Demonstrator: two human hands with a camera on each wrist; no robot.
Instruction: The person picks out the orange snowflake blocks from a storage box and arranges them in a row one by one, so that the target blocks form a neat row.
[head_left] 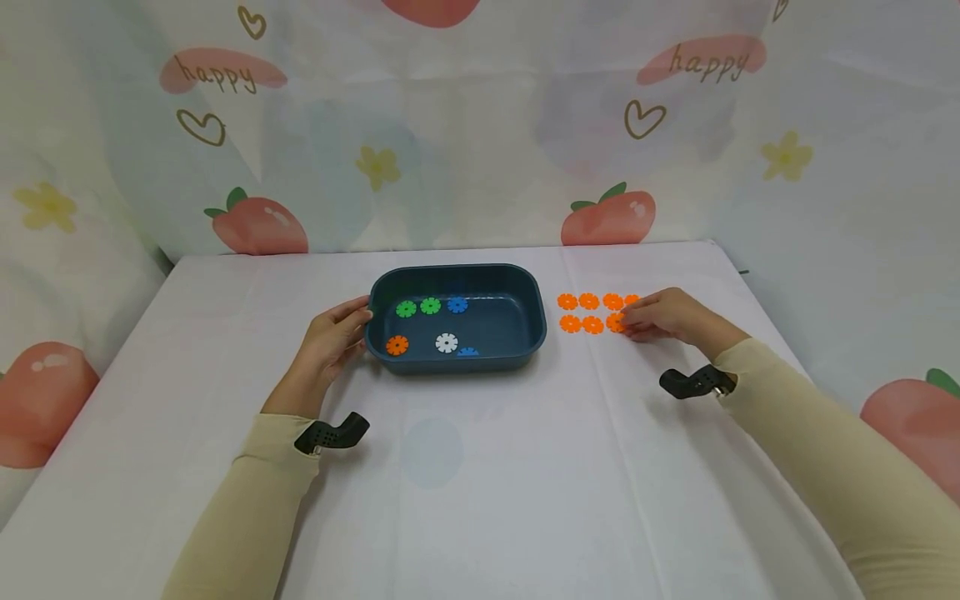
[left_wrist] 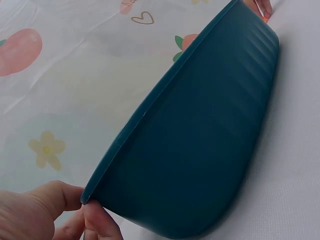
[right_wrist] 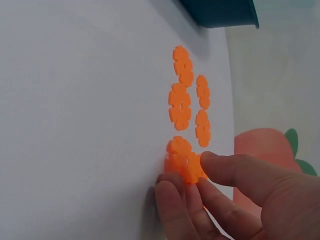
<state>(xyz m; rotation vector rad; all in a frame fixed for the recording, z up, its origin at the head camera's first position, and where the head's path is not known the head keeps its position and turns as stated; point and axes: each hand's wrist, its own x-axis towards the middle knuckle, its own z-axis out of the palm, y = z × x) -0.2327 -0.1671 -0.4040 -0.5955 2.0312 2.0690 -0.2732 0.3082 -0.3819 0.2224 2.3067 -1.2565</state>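
Note:
My left hand (head_left: 327, 346) holds the dark blue plastic basin (head_left: 457, 364) by its left end, thumb and fingers pinching the rim in the left wrist view. Inside the basin lie flower-shaped notched discs: two green discs (head_left: 406, 309), two blue discs (head_left: 457, 305), a white disc (head_left: 446, 342) and an orange disc (head_left: 397, 345). Right of the basin, several orange discs (head_left: 588, 301) lie in two rows. At their right end my right hand (head_left: 663, 315) pinches an orange notched disc (right_wrist: 186, 159) close over the cloth, partly covering the disc behind it.
A white cloth (head_left: 480, 467) covers the table. Patterned curtains (head_left: 480, 167) with peaches, hearts and flowers hang behind and at both sides. A black wrist device (head_left: 330, 433) sits at the left cuff, another black device (head_left: 693, 382) at the right.

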